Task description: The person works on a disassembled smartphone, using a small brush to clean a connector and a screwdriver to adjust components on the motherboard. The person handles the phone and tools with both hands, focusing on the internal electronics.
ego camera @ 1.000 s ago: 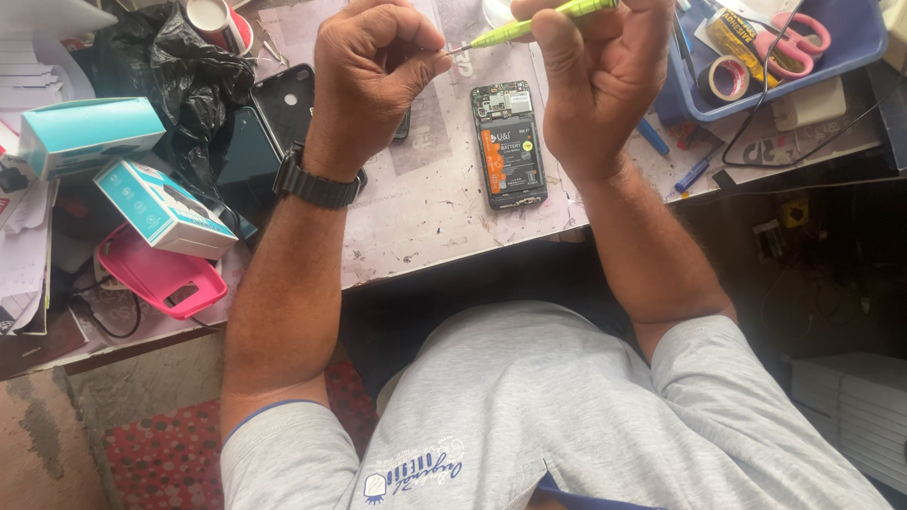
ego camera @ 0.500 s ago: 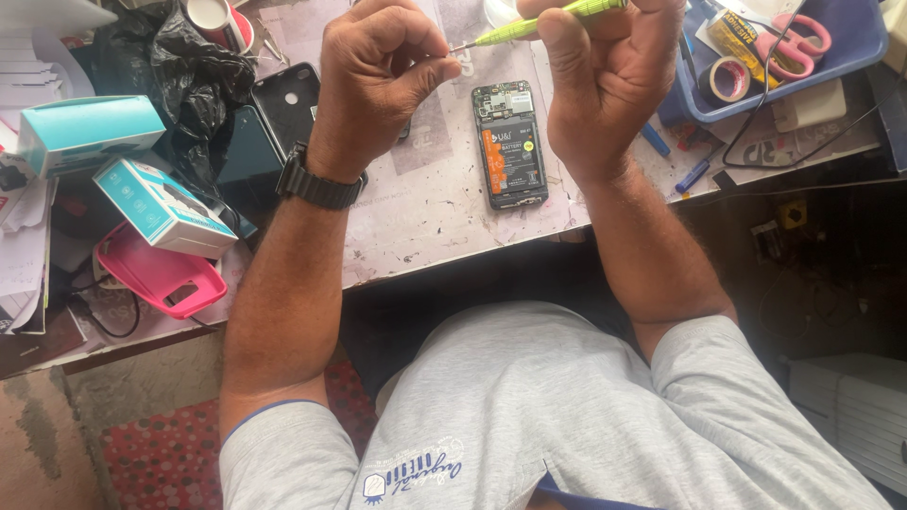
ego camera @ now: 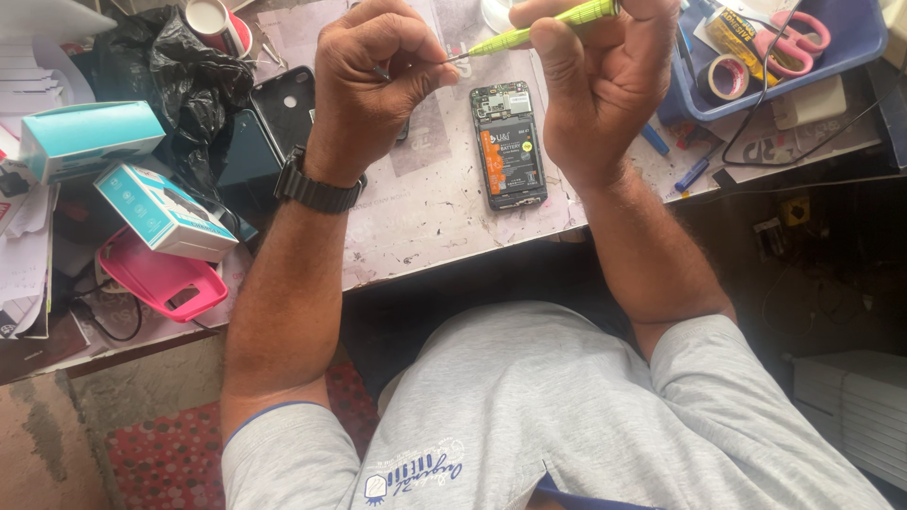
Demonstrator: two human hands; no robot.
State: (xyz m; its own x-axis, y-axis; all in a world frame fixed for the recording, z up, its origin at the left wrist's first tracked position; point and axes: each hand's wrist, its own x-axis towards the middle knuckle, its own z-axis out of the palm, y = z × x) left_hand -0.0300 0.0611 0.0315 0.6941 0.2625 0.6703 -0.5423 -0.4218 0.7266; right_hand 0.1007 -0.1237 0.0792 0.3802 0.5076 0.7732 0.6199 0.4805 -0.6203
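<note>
Your right hand [ego camera: 605, 94] has its grip clamped on a yellow-green screwdriver [ego camera: 543, 26], raised above the worktop [ego camera: 425, 217] near its far edge. Your left hand [ego camera: 373, 90] pinches its fingers together at the screwdriver's tip; what it holds is too small to tell. Below, between your wrists, an opened phone [ego camera: 508, 144] lies flat. A blue tray [ego camera: 841, 57] sits at the far right corner.

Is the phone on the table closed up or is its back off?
Back off. The phone lies flat on the table with its battery and circuit board exposed, apart from both hands.
</note>
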